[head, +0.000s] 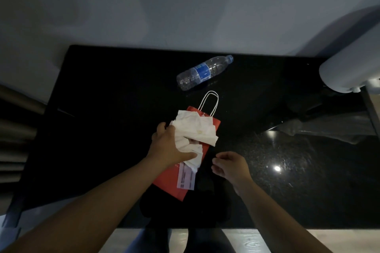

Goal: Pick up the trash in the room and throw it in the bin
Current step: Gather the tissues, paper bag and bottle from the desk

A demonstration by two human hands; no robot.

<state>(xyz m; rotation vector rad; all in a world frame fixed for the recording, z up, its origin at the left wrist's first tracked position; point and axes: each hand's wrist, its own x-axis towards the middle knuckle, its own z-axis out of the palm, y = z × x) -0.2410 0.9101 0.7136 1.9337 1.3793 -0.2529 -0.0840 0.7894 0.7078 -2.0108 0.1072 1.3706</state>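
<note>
On the dark, glossy bench (102,109) a red paper bag (170,181) with white handles lies flat, and the left hand (168,146) grips a crumpled wad of white tissue (195,129) on top of it. The right hand (232,166) hovers just beside the bag, fingers loosely curled and holding nothing. A clear plastic bottle (203,72) with a blue label lies on its side beyond the bag, near its handles.

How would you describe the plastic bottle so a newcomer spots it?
On the black table, look toward the far edge near the wall, beyond the red paper bag. The bottle lies on its side there: clear plastic, blue label and cap, unlike the bag and white tissues nearby.
</note>
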